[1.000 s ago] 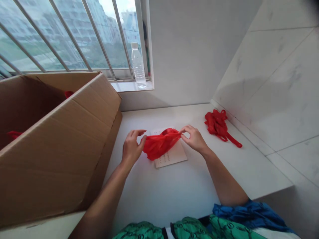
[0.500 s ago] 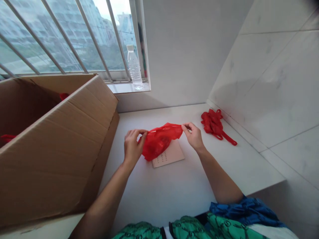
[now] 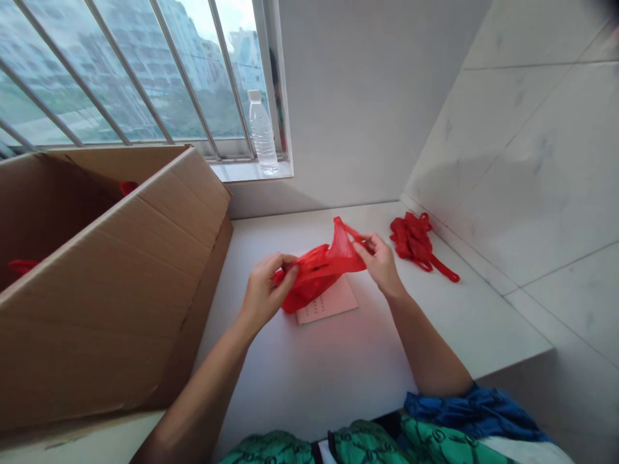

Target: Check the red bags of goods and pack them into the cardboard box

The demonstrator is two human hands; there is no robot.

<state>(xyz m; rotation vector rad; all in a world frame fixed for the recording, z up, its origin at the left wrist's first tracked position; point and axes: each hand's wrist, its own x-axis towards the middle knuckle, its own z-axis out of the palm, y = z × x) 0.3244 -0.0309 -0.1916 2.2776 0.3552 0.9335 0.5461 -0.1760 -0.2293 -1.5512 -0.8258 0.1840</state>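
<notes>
A thin red plastic bag (image 3: pixel 314 277) is stretched between my two hands above the white table. My left hand (image 3: pixel 268 287) pinches its left end between thumb and fingers. At the other end, my right hand (image 3: pixel 380 261) grips the bag near a handle loop that stands up. Below the bag lies a pale pink booklet (image 3: pixel 333 301) with printed characters; its far part is hidden by the bag. To the right of my right hand, a bunch of crumpled red plastic bags (image 3: pixel 413 240) rests on the table.
A large open cardboard box (image 3: pixel 120 277) stands on the left, with bits of red inside. A clear water bottle (image 3: pixel 264 138) is on the sill of the barred window. Tiled wall (image 3: pixel 541 161) bounds the right side of the white table (image 3: pixel 290 374).
My right hand has shifted slightly right and down, and a handle loop of the bag now stands up beside it. My left hand has moved a little right, its grip further onto the bag.
</notes>
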